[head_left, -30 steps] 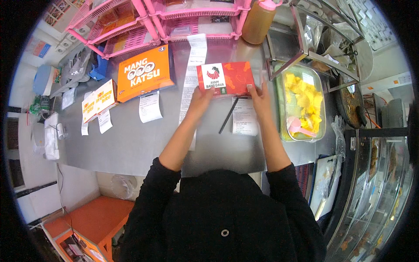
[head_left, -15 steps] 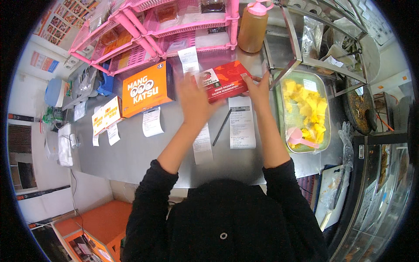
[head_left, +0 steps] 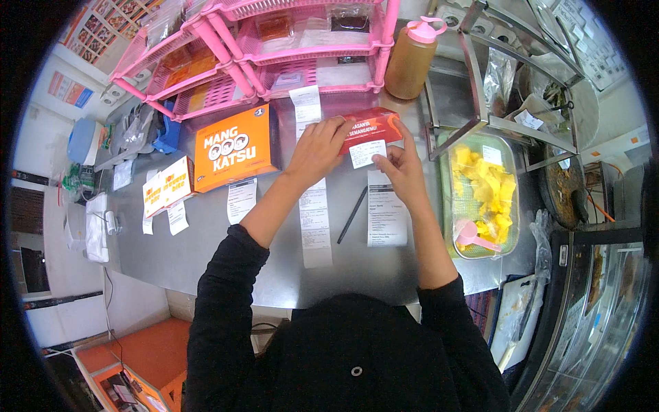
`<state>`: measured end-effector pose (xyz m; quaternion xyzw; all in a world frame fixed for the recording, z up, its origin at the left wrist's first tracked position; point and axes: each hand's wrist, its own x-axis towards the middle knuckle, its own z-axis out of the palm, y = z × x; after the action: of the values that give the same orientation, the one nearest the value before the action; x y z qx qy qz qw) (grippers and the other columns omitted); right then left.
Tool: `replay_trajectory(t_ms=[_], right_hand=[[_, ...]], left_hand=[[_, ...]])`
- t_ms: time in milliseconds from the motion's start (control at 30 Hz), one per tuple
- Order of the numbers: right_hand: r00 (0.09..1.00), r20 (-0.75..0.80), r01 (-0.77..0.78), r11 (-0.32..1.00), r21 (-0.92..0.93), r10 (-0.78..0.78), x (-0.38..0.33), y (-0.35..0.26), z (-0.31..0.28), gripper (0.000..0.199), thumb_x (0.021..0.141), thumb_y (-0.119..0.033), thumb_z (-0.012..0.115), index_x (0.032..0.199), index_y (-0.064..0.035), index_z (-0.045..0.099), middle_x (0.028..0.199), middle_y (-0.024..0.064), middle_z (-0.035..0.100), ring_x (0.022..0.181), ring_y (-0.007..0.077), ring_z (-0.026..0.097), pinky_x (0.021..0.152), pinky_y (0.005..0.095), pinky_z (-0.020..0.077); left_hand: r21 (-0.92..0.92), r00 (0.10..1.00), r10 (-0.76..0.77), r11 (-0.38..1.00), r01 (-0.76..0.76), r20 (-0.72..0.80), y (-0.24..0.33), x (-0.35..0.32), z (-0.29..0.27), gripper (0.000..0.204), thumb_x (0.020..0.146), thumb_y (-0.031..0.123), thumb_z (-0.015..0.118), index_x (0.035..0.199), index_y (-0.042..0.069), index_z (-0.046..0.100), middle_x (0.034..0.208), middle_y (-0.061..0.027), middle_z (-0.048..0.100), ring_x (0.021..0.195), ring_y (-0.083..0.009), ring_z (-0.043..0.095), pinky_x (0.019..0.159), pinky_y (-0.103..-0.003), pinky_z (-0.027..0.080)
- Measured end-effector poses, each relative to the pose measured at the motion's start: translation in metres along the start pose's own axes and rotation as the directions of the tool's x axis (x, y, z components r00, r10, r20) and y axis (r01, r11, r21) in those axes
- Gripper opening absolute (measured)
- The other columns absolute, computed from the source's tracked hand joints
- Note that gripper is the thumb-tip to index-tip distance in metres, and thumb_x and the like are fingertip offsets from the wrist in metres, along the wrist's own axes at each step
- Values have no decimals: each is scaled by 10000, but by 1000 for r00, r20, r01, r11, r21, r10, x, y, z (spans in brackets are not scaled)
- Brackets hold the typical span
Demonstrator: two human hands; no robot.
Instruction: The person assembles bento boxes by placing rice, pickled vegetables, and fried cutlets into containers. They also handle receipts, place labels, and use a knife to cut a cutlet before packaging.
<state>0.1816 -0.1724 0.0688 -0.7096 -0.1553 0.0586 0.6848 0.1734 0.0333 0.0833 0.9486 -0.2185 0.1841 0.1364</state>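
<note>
A red food carton (head_left: pixel 386 118) is between my two hands at the far middle of the steel worktop. A small white printed slip (head_left: pixel 366 154) lies over its near edge. My left hand (head_left: pixel 319 145) grips the carton's left end, its fingers curled over the top. At the other end, my right hand (head_left: pixel 403 168) has a finger along the carton's right edge and its thumb against the slip's lower corner. Just below are a long receipt (head_left: pixel 316 230), a black pen (head_left: pixel 351 216) and another receipt (head_left: pixel 386 213).
To the left stand an orange box (head_left: pixel 237 144) and a smaller white-and-orange box (head_left: pixel 168 187), with slips under them. Pink racks (head_left: pixel 309 48) and a sauce bottle (head_left: pixel 410 65) line the back. At right are a tray (head_left: pixel 449 244) of yellow pieces with a pink scoop (head_left: pixel 470 233) and a metal rack (head_left: pixel 473 96).
The carton has tilted and more of its near side faces me. The white slip now shows on its front. My left hand has closed around the left end; my right thumb has come down.
</note>
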Motion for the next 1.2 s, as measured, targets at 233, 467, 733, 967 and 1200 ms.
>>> replay_trajectory(t_ms=[233,467,733,967,1200], right_hand=[[998,-48,-48,997,55,51,17,22,13,789,838,-6,588,1462,-147,126,757,78,624,643,133,584,595,273,498],[994,-109,-10,989,-145,-6,25,17,15,771,846,-15,595,1455,-118,132,695,54,603,589,110,551,581,240,470],[899,13,244,476,-845,-438,6,-4,17,418,828,-270,650,1231,-196,566,924,93,612,804,256,597,679,344,502],[931,-357,-161,966,-204,80,7,26,14,233,822,-251,688,965,-67,681,789,25,613,673,127,525,641,273,438],[930,-26,-314,828,464,367,28,52,47,151,817,-175,702,828,-38,641,761,15,615,651,73,503,614,212,403]], left_hand=[[-4,989,120,993,-120,-86,-14,-1,4,439,656,100,711,1058,79,536,1211,-123,509,1077,-300,510,891,-400,422],[37,985,161,987,-159,-66,-15,6,-1,217,711,125,656,923,121,610,1186,-136,539,1035,-307,537,858,-411,440],[7,986,159,987,-159,-50,-22,10,-4,188,727,137,633,914,124,614,1181,-151,546,1020,-314,546,854,-426,446],[-8,988,151,988,-152,-40,-26,11,-3,227,714,144,673,926,117,598,1187,-149,532,1025,-317,539,844,-427,448],[-57,990,140,989,-140,-7,-26,8,-3,289,699,147,700,960,101,584,1221,-159,513,1061,-332,520,862,-441,438]])
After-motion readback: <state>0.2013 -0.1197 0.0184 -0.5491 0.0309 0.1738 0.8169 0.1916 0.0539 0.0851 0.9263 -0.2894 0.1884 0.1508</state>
